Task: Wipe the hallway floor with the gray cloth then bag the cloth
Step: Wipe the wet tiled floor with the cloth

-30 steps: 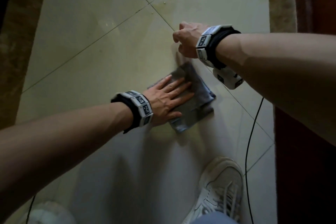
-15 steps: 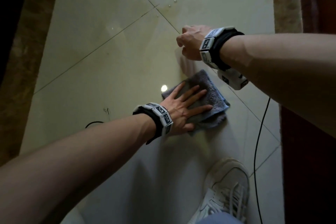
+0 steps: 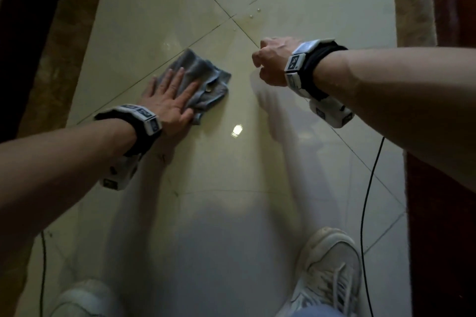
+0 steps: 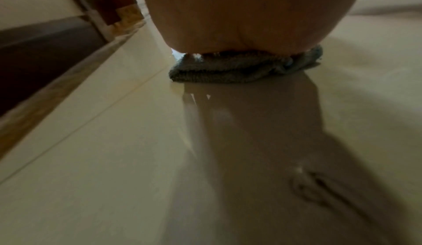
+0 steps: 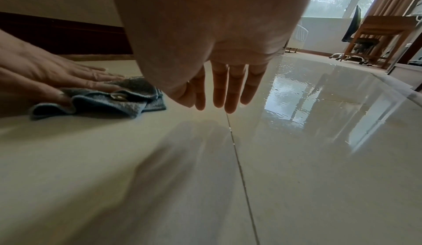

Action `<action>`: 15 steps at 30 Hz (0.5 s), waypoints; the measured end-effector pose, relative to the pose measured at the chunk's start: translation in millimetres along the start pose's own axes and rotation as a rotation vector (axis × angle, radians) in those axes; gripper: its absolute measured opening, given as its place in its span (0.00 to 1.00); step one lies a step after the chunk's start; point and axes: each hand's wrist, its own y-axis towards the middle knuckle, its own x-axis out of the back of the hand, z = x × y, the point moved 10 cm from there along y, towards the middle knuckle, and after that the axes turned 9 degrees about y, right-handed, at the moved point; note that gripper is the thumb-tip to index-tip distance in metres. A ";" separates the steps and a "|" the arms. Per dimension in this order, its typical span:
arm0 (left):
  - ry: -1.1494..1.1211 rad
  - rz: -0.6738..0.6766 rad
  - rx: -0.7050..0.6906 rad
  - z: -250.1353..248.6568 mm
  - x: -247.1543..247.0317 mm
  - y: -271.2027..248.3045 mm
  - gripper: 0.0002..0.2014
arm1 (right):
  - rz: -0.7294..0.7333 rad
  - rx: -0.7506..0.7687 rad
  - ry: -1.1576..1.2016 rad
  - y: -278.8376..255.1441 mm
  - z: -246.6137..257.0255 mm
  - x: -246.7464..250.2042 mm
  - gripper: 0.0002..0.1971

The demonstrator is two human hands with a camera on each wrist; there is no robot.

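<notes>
Left hand (image 3: pixel 170 100) flat on the gray cloth (image 3: pixel 203 80), fingers straight and spread, palm pressing the bunched fabric onto the tiled floor (image 3: pixel 219 188). Cloth left of center in the upper half of the head view, crumpled into folds, its right edge free and sticking out past the fingertips. In the left wrist view, only the heel of the left hand (image 4: pixel 246 18) over a folded edge of the cloth (image 4: pixel 239 70), flat on the tile. In the right wrist view, cloth (image 5: pixel 128 97) at middle left under the left hand (image 5: pixel 52 75), a small pale patch showing on a fold; cannot tell what it is.

Right hand (image 3: pixel 273 62) right of center in the upper half of the head view, well apart from the cloth, holding nothing. Looks curled from above; from the right wrist view, fingers (image 5: pixel 230 90) hanging straight down and close together, tips just above the tile or touching it, cannot tell which.

Open tile between the two hands and across the whole lower middle of the head view. Grout lines crossing at upper center, water droplets (image 3: pixel 253 14) beside the crossing. Dark border strip (image 3: pixel 64 46) down the left edge, reddish wood (image 3: pixel 443 226) down the right edge. White sneaker (image 3: pixel 332 273) at lower right, black cable (image 3: pixel 368 188) running along the right side.
</notes>
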 end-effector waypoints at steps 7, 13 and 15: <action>-0.117 0.020 0.020 -20.0 -3.7 -7.3 0.34 | 0.013 0.039 -0.009 0.7 13.0 -1.9 0.17; -0.118 0.026 -0.112 -97.0 18.7 -1.0 0.34 | -0.020 0.055 0.006 3.6 17.5 5.7 0.18; -0.103 -0.039 -0.212 -139.2 30.6 -3.2 0.34 | -0.012 0.057 0.022 3.8 17.2 4.6 0.18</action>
